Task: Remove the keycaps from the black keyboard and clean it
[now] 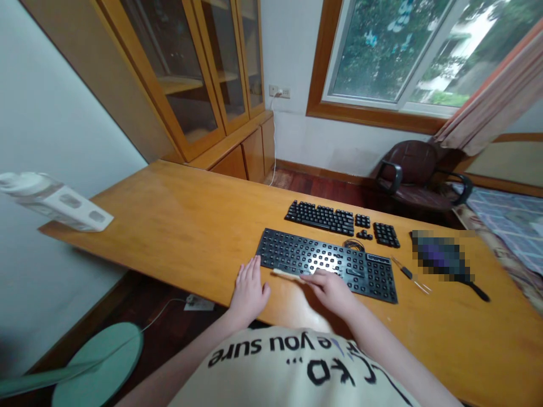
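Observation:
A black keyboard base (331, 263) with its keycaps removed lies on the wooden desk (178, 226) in front of me. My left hand (248, 288) rests flat on the desk, fingers stretched out, just left of the base's near corner. My right hand (331, 288) is closed on a thin pale stick-like tool (286, 274) that lies along the base's front edge. Behind the base, the removed black keycaps (322, 216) are laid out in keyboard order, with smaller groups (385, 234) to the right. A coiled black cable (353, 245) lies between them.
A small screwdriver and thin metal tool (409, 275) lie right of the base, beside a blurred dark object (445, 260). A brown armchair (413, 175) stands beyond the desk. A wooden cabinet (212, 85) lines the left wall. A fan base (99, 362) sits on the floor.

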The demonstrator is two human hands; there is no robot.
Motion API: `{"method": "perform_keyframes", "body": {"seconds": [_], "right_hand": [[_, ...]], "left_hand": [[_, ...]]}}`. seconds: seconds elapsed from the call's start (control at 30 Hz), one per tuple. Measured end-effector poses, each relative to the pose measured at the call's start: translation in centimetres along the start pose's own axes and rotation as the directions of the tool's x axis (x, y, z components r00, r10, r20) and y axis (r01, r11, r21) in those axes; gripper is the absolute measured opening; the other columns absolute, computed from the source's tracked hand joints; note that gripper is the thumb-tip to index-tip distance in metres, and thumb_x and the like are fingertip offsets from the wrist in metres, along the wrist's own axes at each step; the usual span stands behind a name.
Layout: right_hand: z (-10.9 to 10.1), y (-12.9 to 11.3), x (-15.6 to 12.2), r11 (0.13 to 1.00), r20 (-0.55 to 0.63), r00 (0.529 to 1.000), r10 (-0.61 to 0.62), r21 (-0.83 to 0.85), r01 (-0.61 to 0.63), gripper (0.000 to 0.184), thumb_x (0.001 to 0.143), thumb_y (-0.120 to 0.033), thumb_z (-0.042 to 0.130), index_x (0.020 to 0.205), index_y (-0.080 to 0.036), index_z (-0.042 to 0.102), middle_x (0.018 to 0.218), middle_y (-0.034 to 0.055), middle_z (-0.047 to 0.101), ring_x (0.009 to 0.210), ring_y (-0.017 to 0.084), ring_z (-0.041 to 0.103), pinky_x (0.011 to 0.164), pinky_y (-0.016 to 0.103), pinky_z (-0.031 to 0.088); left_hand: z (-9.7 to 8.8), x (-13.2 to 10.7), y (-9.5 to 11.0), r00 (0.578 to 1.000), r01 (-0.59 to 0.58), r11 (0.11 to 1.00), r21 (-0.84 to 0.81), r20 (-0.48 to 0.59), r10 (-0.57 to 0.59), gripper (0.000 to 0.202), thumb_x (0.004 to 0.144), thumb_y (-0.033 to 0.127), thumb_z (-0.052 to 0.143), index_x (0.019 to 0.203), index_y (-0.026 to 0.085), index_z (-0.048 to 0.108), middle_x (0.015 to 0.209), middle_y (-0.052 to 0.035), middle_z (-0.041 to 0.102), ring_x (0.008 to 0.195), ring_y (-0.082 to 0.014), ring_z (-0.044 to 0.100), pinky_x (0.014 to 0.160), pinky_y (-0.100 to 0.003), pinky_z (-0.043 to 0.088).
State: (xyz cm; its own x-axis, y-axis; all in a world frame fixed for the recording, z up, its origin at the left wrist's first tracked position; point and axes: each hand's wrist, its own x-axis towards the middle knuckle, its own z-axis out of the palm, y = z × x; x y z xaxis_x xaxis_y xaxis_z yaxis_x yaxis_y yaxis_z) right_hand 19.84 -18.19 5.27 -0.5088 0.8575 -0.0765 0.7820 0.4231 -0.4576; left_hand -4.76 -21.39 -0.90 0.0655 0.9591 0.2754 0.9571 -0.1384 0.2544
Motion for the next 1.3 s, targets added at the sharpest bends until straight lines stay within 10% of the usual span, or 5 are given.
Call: {"method": "perform_keyframes", "body": {"seconds": [0.6,1.3], "right_hand": [[0.2,2.3,-3.9,0.979,-0.119,0.975,0.187,0.110,-0.174,0.033,0.090,-0.027,0.042,0.112,-0.029,0.066,0.085,0.0053,0.065,0.076,0.019,0.061,0.069,0.029,0.046],[-2.7,5.6,-8.9,0.913,-0.077,0.922,0.380,0.189,-0.360,0.037,0.087,-0.031,0.040,0.113,-0.026,0.065,0.098,0.0068,0.067,0.090,0.022,0.062,0.080,0.034,0.047]], "left_hand": [[-1.2,0.3,0.4,0.997,-0.038,0.999,0.025,0.074,0.036,0.057,0.078,0.018,0.052,0.133,0.029,0.044,0.143,-0.0099,0.035,0.127,-0.0312,0.037,0.105,-0.049,0.029],[-1.5,0.5,0.6,0.994,-0.039,0.998,0.054,0.100,0.033,0.055,0.079,0.019,0.051,0.133,0.029,0.045,0.141,-0.0111,0.036,0.126,-0.0321,0.037,0.103,-0.048,0.032]]}}
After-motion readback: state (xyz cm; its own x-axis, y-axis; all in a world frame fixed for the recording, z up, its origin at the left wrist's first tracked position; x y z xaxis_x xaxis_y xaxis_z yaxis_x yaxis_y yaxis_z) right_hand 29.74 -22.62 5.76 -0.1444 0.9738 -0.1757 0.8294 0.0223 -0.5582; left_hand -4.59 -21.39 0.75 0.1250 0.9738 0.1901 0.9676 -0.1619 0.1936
